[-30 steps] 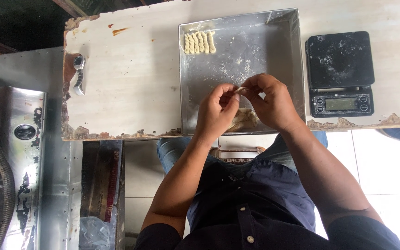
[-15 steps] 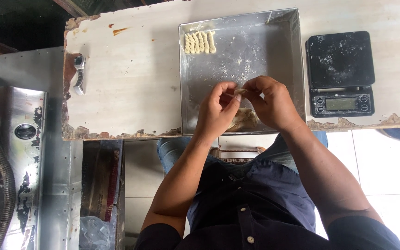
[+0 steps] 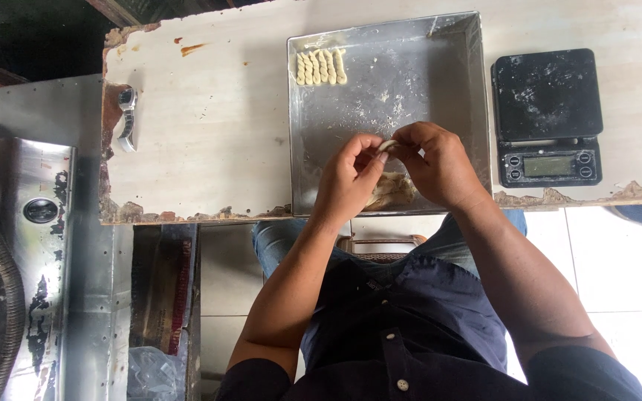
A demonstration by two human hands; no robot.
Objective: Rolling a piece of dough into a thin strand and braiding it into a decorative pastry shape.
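Together, both hands [image 3: 391, 167] pinch dough [image 3: 388, 145] over tray's [image 3: 440, 82] near edge.

Black kitchen scale [image 3: 548, 116] right of tray, greenish-grey screen [image 3: 548, 165] (rectangular, near edge)

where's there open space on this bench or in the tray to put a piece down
Free: the metal tray's floured middle, between the row of twisted dough pieces and the hands; also the worn bench between tray and wristwatch. Crowded: the tray's near edge, where left hand and right hand pinch dough over the dough lump.
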